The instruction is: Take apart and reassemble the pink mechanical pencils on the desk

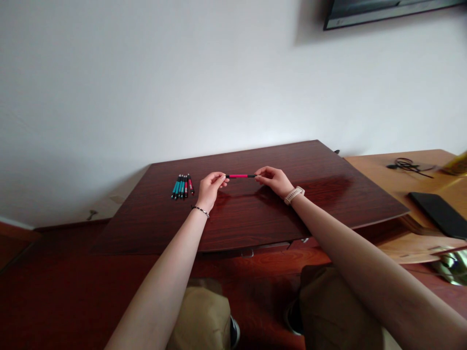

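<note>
A pink and black pen (241,176) is held level above the dark red wooden table (328,194). My left hand (210,188) pinches its left end and my right hand (274,180) pinches its right end. A beaded bracelet is on my left wrist and a pale watch on my right wrist. A small row of several teal and pink pens (182,186) lies on the table just left of my left hand.
A lighter wooden desk (386,170) stands to the right, with a black cable (408,165) and a dark flat tablet (440,214) on it. A white wall rises behind the table. A screen's lower edge (383,12) shows at top right. My knees sit below the table's front edge.
</note>
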A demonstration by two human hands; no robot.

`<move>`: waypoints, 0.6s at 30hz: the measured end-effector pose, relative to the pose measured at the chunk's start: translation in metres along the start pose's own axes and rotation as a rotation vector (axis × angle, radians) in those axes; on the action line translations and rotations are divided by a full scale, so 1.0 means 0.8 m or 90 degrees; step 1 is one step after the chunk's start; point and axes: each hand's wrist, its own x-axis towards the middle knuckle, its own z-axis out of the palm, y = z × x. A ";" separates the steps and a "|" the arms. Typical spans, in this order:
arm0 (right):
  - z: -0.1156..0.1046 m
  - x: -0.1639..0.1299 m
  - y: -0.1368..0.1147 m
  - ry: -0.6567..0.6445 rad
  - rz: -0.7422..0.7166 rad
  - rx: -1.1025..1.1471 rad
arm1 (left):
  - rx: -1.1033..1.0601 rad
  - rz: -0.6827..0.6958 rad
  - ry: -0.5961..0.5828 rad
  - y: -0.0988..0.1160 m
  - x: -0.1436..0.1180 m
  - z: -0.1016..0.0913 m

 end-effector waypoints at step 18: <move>-0.004 0.000 0.004 -0.019 -0.009 -0.067 | 0.007 0.004 -0.009 -0.008 0.003 -0.002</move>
